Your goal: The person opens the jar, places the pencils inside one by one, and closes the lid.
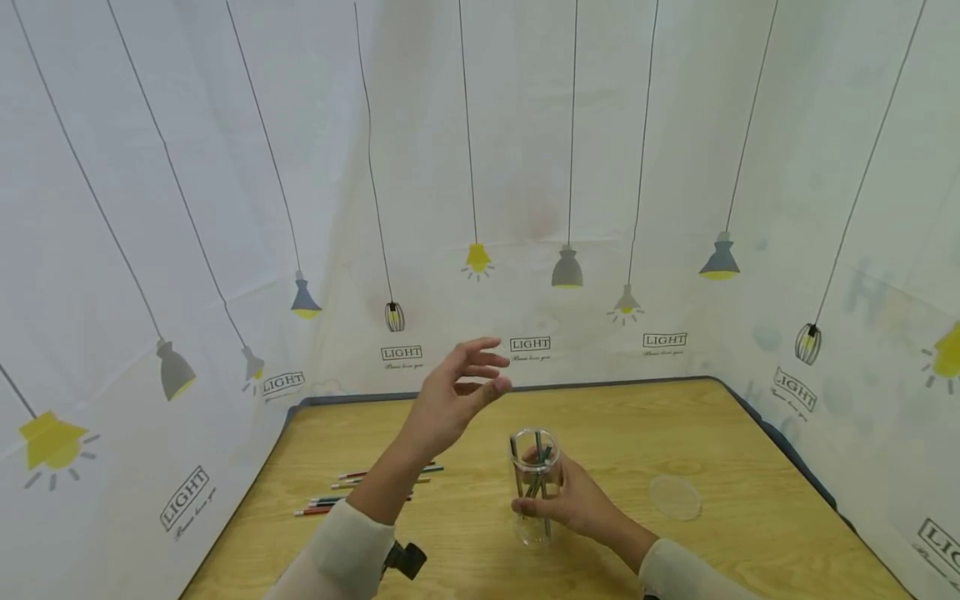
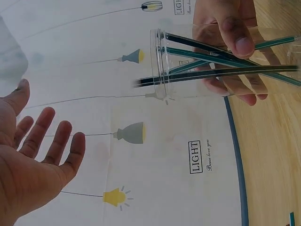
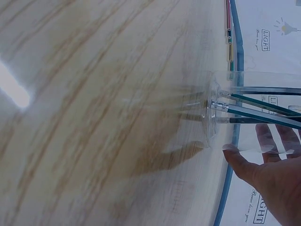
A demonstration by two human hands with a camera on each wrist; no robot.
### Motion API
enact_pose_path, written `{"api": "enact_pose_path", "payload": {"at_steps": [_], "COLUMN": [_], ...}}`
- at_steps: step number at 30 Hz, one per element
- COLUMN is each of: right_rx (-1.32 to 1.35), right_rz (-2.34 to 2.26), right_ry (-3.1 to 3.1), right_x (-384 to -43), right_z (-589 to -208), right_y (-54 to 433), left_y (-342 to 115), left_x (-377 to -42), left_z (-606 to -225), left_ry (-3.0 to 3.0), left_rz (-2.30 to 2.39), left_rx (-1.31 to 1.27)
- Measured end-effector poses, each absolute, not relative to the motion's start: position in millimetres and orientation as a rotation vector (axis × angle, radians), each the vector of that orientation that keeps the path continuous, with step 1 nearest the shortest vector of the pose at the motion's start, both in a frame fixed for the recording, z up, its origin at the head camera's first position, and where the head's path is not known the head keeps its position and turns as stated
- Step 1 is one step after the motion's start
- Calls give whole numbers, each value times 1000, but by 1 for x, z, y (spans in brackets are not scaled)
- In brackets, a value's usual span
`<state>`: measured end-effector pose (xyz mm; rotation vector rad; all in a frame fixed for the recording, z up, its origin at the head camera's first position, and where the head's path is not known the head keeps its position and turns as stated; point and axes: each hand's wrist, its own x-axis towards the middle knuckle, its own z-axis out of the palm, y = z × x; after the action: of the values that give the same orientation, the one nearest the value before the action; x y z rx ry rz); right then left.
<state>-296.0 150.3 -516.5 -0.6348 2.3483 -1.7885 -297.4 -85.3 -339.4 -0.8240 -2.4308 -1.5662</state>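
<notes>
My right hand (image 1: 585,500) grips a clear, see-through jar (image 1: 531,532) round its side, thumb in front and fingers behind. Several dark and green pencils (image 2: 221,71) lean crosswise inside it, and one dark pencil pokes a little past the rim (image 2: 154,61). In the right wrist view, the pencils' metal-banded ends (image 3: 220,106) point to the jar's base, close over the table. Up and to the left of the jar's mouth, my left hand (image 1: 450,396) hovers with fingers spread and slightly bent, nothing in them.
Several more pencils (image 1: 322,502) lie loosely on the wooden table (image 1: 622,417) at the left, partly behind my left forearm. A round clear disc (image 1: 675,497) lies flat to the right of the jar. Cloth walls (image 1: 420,125) printed with hanging lamps surround the table's back and sides.
</notes>
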Motion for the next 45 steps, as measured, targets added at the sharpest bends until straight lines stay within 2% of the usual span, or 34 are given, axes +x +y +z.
{"api": "enact_pose_path", "payload": {"at_steps": [19,45], "right_rx": [-581,-565], "right_rz": [-1764,-1735], "right_ry": [2377,2404], "right_x": [-294,-295], "right_z": [-515,-515], "right_y": [150,150], "left_y": [-104,-158], "left_x": [-299,-321], "left_z": [-347,-394], "left_ry": [-2426,-2625], "left_rz": [-1567,-1439], "left_rx": [-758,-515]}}
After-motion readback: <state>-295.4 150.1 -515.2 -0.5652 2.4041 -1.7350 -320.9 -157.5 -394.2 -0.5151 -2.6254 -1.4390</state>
